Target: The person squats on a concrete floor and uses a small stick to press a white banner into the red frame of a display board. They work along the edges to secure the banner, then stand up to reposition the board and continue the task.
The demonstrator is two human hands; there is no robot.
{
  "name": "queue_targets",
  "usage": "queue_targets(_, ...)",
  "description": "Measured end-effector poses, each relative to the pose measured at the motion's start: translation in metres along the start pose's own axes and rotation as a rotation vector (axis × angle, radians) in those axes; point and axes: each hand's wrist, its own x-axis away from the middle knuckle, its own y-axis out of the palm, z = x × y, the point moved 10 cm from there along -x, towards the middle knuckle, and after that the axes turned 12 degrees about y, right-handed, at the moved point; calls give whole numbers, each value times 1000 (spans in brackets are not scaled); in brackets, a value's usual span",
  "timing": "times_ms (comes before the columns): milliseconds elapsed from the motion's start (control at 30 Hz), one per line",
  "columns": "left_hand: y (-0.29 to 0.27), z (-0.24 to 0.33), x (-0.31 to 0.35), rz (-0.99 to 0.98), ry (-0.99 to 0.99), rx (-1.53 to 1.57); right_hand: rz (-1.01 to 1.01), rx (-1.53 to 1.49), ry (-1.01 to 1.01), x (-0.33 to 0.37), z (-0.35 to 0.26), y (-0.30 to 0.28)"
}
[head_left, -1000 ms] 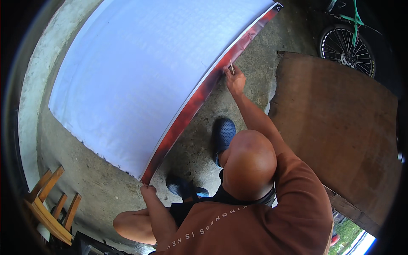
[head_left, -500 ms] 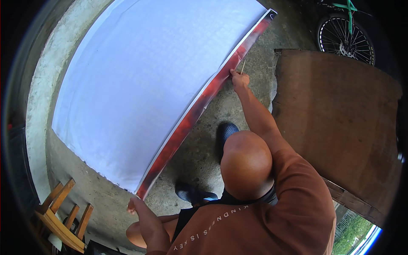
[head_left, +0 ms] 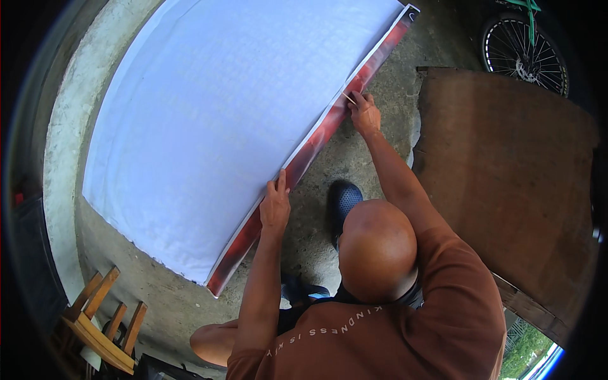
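A large sheet [head_left: 209, 126], white on the upper side, lies spread on the ground. Along its right edge runs a long folded strip [head_left: 310, 145] with a red and dark printed face and a thin white border. My left hand [head_left: 275, 206] rests on the middle of this strip, fingers stretched along the fold and nothing seen in its grasp. Farther up the strip, my right hand [head_left: 365, 116] is closed around a thin pale stick [head_left: 349, 99], its tip pointing toward the white border. What the stick is cannot be made out beyond its shape.
A brown board [head_left: 506, 145] lies on the right, with a bicycle wheel [head_left: 525, 57] beyond it. Wooden furniture legs [head_left: 104, 323] stand at the lower left. A pale concrete ledge [head_left: 69, 133] curves past the sheet's left side. My shod foot [head_left: 345, 202] is beside the strip.
My left hand has moved from the strip's near end up to its middle. My right hand has turned, so the stick now points toward the white border. The view has shifted slightly.
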Motion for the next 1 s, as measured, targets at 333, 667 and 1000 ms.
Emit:
queue_targets(333, 30, -8, 15, -94, -90, -42, -189, 268, 165, -27, 17, 4)
queue_targets(667, 30, -6, 13, -217, -95, -63, -168, 252, 272, -46, 20, -7)
queue_targets(1000, -34, 46, 2, -135, -59, 118, -145, 225, 103, -47, -1, -64)
